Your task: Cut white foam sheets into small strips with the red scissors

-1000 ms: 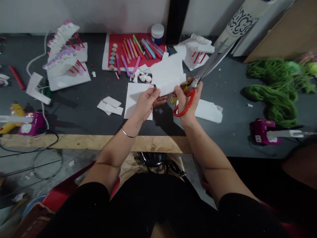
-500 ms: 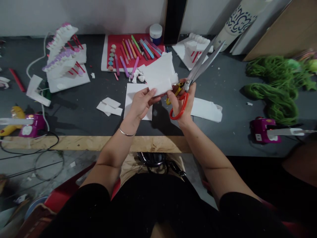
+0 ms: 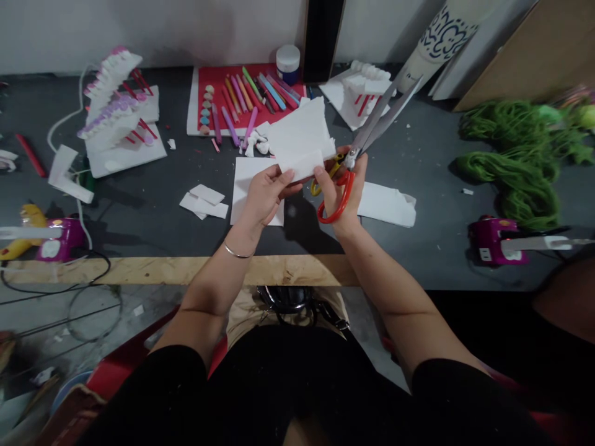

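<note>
Left hand [image 3: 266, 195], right hand [image 3: 344, 197] pinch white sheets [image 3: 300, 133]; right's scissors [image 3: 339, 209], aimed toward table's back edge [image 3: 173, 83], might slip: divided grip.

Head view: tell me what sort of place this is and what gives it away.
Probably a craft workspace: large scissors and white sheets are held over a dark worktop that also bears coloured sticks and green yarn.

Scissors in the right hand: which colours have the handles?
The scissors have one orange-red handle and one yellow handle, shown best in the head view.
</note>
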